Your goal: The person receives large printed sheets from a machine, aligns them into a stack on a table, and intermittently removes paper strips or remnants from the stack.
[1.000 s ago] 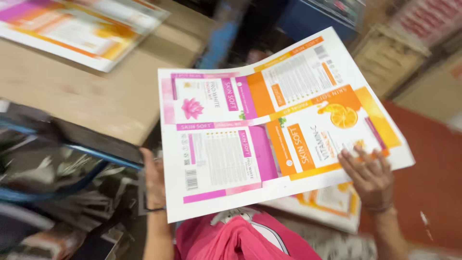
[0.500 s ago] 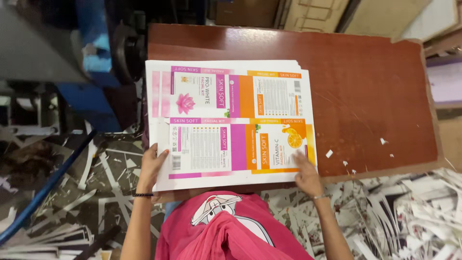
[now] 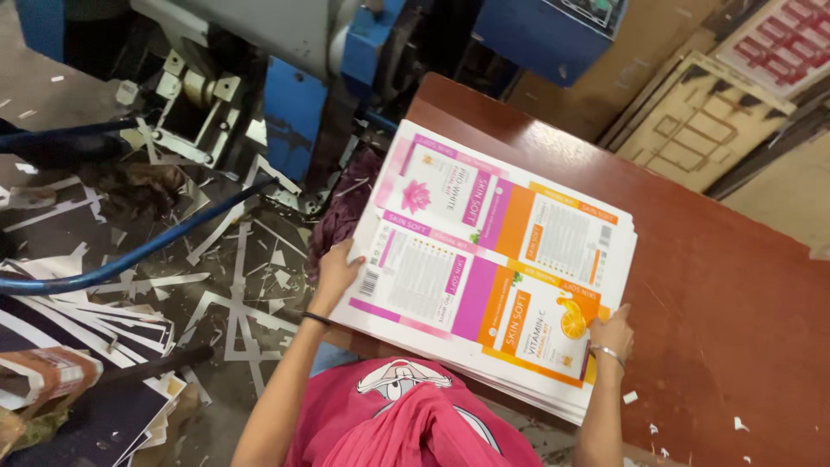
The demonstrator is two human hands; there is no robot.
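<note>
A stack of large printed carton sheets (image 3: 493,259), white with pink and orange panels, lies on a reddish-brown wooden table (image 3: 726,285). My left hand (image 3: 335,270) grips the stack's left edge, which hangs past the table's left side. My right hand (image 3: 612,333) holds the near right corner of the stack, fingers on the top sheet. A pink garment (image 3: 406,419) fills the bottom of the view between my arms.
A blue machine (image 3: 346,60) stands behind the table at the top left. Paper offcuts and strips (image 3: 233,303) litter the floor to the left, with a blue bar (image 3: 130,255) across them. Cutting-die boards (image 3: 700,117) lean at the top right.
The view has swung left and the stack now sits skewed on the table. Both hands keep hold of its left edge and near right corner.
</note>
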